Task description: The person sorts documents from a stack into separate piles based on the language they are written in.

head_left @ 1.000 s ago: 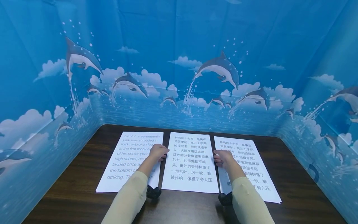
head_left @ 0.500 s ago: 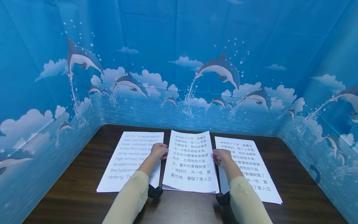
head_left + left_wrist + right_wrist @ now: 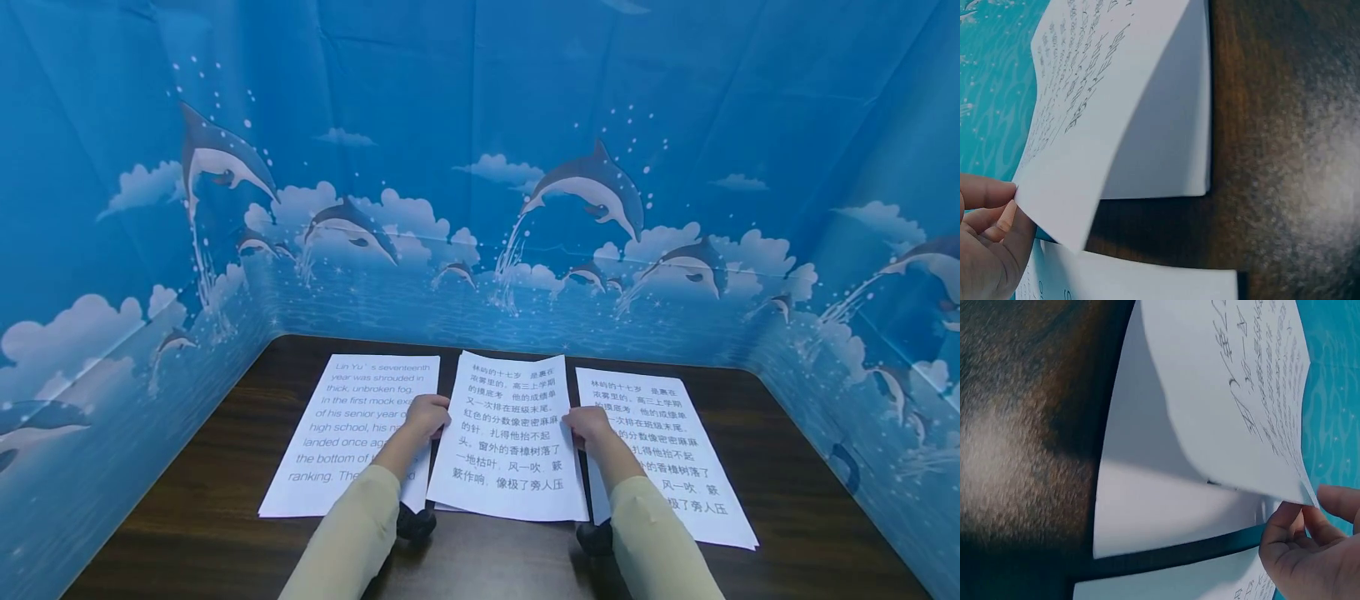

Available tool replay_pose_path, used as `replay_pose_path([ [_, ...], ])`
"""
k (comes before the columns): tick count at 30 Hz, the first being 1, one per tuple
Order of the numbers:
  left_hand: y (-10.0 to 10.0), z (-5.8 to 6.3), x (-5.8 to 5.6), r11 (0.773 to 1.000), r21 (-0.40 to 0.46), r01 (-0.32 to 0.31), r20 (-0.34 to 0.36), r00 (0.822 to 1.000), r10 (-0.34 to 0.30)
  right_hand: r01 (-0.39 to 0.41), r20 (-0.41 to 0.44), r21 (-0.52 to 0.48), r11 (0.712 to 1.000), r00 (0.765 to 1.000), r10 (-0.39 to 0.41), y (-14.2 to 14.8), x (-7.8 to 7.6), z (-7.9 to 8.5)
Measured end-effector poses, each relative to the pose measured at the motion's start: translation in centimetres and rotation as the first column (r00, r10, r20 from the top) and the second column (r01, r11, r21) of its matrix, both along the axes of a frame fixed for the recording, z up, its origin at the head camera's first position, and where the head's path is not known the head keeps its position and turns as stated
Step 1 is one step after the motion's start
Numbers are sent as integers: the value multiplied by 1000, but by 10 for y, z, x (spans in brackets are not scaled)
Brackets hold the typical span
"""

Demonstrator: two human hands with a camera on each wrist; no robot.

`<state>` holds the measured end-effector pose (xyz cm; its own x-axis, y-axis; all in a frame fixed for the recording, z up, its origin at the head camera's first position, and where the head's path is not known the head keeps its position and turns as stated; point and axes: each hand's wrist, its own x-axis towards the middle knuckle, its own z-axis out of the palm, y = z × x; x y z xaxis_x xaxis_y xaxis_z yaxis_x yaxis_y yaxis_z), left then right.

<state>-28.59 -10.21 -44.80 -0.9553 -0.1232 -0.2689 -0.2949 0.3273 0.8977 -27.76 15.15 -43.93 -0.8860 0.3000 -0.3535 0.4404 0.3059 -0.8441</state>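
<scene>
A sheet of paper printed with Chinese text (image 3: 506, 433) is raised over the middle stack, bowed between my two hands. My left hand (image 3: 427, 417) pinches its left edge; in the left wrist view thumb and fingers (image 3: 988, 190) meet at that edge. On the opposite side my right hand (image 3: 590, 429) pinches the right edge, thumb above and fingers (image 3: 1285, 519) below in the right wrist view. Under the lifted sheet lies white paper (image 3: 1166, 137), its shown part blank and shaded.
To the left lies a stack of paper with English text (image 3: 337, 433), partly under my left forearm. A stack with Chinese text (image 3: 712, 483) lies to the right. The dark wooden table (image 3: 187, 492) is enclosed by a blue dolphin curtain (image 3: 420, 100).
The middle top sheet, flat one second ago, has been lifted off the paper beneath and now bows. Both hands have closed on its edges, the right shifting slightly left.
</scene>
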Motion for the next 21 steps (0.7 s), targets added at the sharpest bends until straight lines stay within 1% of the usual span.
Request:
replay_pose_path([
  [5, -1, 0, 2, 1000, -5, 11, 2, 1000, -11, -52, -20, 111, 992, 998, 55, -5, 5, 3],
  [8, -1, 1, 3, 1000, -11, 18, 3, 1000, -18, -89, -26, 136, 987, 995, 93, -6, 7, 4],
  [12, -2, 2, 5, 999, -33, 22, 0, 1000, -22, -110, -32, 141, 984, 993, 115, -5, 7, 4],
  [17, -2, 1, 3, 998, -55, 20, -13, 1000, -20, -98, -40, 148, 984, 994, 105, -2, 7, 5],
  [21, -1, 5, 2, 997, -80, -7, -19, 1000, 5, -71, -27, 126, 989, 997, 75, -3, 7, 11],
])
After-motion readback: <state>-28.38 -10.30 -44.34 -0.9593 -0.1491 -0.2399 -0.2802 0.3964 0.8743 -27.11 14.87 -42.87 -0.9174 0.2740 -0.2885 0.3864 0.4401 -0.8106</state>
